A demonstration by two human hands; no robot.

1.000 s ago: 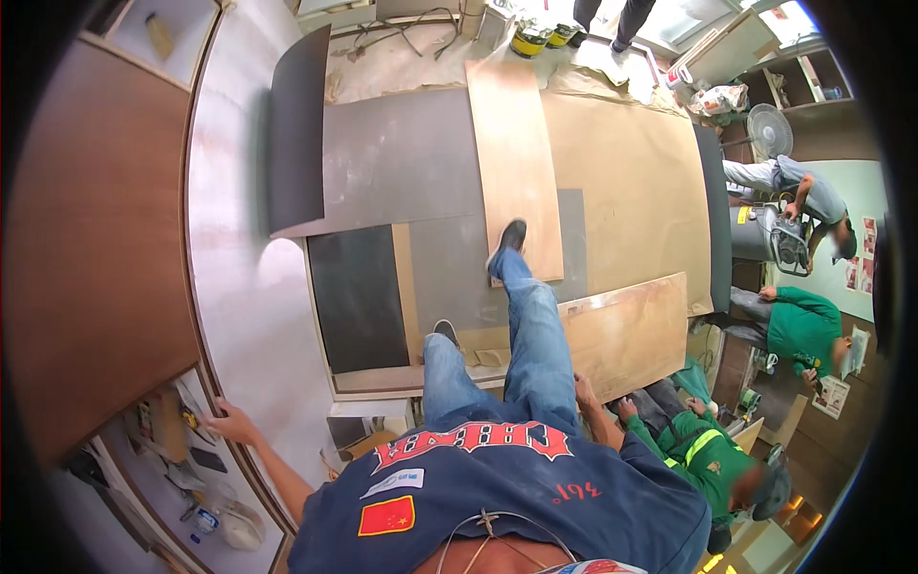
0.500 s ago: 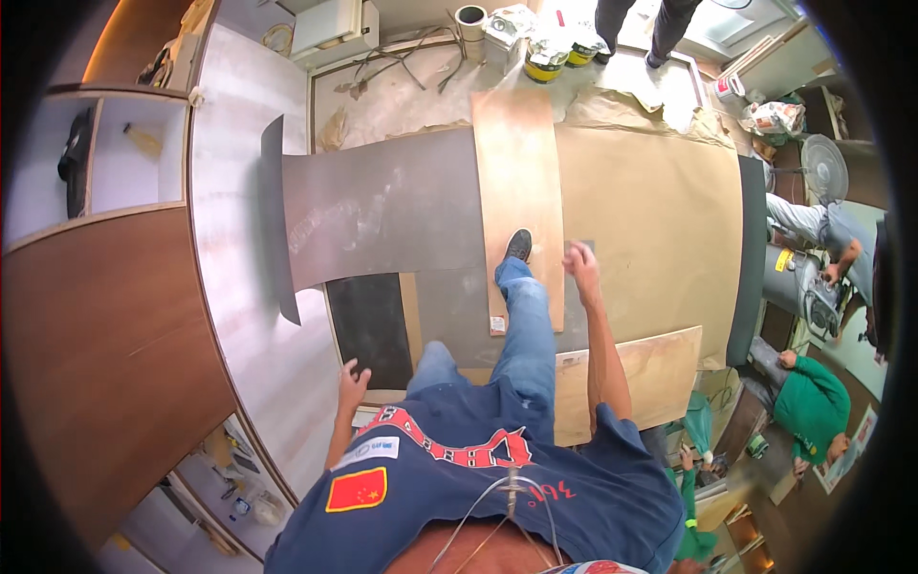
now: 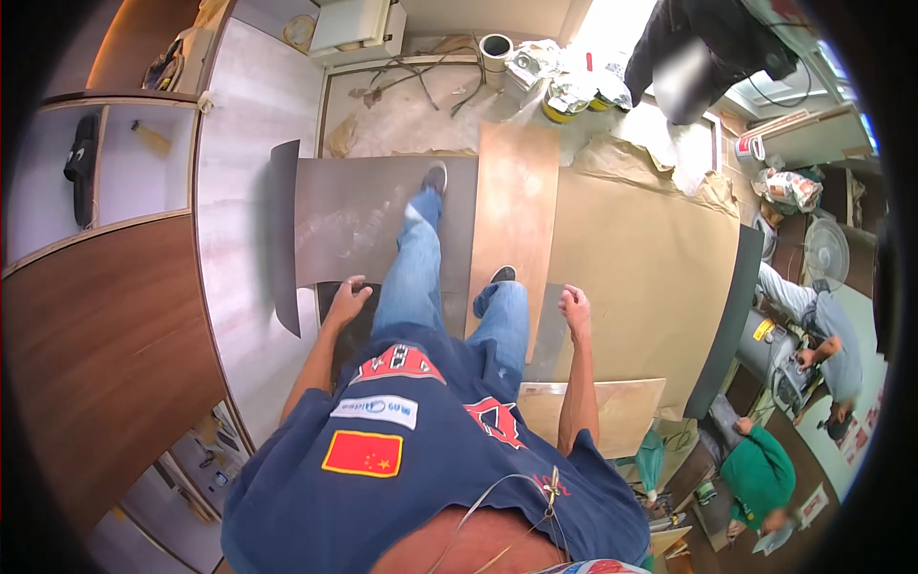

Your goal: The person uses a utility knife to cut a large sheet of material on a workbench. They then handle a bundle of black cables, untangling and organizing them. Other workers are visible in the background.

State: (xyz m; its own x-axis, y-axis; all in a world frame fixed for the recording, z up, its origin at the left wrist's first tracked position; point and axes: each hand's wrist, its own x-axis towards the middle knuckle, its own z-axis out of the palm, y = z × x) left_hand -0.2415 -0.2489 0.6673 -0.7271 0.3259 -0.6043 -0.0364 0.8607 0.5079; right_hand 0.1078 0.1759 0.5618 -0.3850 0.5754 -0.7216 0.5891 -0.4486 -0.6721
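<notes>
My left hand (image 3: 350,300) hangs beside my left thigh over a dark panel (image 3: 346,330), its fingers apart and holding nothing. On the other side, my right hand (image 3: 575,308) is held above the brown sheet (image 3: 641,277), its fingers curled in and no object showing in them. Neither hand touches a board. Between my hands a long reddish wooden board (image 3: 517,191) lies across the grey-brown sheets, and one of my shoes (image 3: 503,275) is on it. My other shoe (image 3: 435,178) is farther forward on the grey sheet (image 3: 359,210).
A pale wooden panel (image 3: 617,411) is by my right forearm. White shelving (image 3: 143,158) lines the left. At the far side are buckets (image 3: 559,107), a pipe (image 3: 495,57) and a person in dark clothes (image 3: 703,57). People work at right near a fan (image 3: 824,251).
I have stepped forward, my left leg now ahead on the grey sheet. My left hand has risen toward the dark panel's far edge. The person at the far side shows more of their body.
</notes>
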